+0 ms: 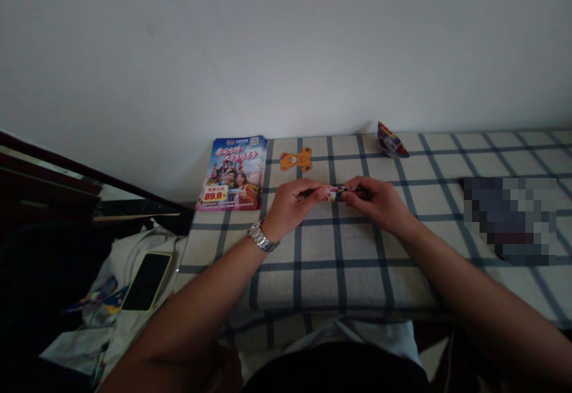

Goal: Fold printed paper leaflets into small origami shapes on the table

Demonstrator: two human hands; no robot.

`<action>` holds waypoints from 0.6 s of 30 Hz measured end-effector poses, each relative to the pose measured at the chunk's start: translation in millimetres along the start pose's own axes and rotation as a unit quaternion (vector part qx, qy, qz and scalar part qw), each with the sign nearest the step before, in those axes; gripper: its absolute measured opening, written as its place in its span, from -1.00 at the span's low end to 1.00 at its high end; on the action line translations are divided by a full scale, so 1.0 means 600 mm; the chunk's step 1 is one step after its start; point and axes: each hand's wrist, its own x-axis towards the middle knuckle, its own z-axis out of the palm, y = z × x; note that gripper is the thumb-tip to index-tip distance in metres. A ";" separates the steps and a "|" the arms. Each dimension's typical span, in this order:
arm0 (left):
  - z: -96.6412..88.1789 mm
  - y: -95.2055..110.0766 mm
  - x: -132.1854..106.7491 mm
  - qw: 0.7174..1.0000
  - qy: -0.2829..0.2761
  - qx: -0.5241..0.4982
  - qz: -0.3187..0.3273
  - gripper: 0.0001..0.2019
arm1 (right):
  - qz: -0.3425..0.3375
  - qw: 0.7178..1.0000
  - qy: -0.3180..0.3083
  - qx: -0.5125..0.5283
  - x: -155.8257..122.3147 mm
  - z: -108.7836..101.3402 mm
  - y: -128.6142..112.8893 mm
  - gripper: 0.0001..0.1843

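Over the middle of the checked tablecloth, my left hand [292, 202] and my right hand [375, 199] pinch a small folded piece of printed paper [335, 193] between them. It is seen nearly edge-on, with red, yellow and dark print, and the fingers cover both its ends. A silver watch is on my left wrist. Left of my hands lies a stack of printed flyers [235, 172] with a blue and pink picture. Towards the wall at the right stands a folded paper piece [391, 142] with similar print, pointed at the top.
A brown bear figure [295, 159] lies flat on the checked tablecloth [313, 280] beyond my left hand. The white wall [286, 47] borders the table at the back. A blurred-out dark object [509, 220] is at the right. Lower left, a phone [147, 281] rests on white bags.
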 end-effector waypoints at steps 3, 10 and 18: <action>0.001 0.004 0.000 1.000 0.002 -0.004 -0.003 -0.71 | -0.002 1.000 0.002 -0.005 0.000 0.000 -0.001 -0.74; 0.004 0.006 -0.002 0.999 0.016 -0.041 -0.002 -0.81 | -0.029 1.000 0.003 -0.011 0.000 0.008 -0.002 -0.79; 0.005 0.004 -0.003 0.999 -0.003 0.028 0.017 -0.83 | -0.050 0.998 0.002 -0.025 -0.002 0.011 -0.002 -0.85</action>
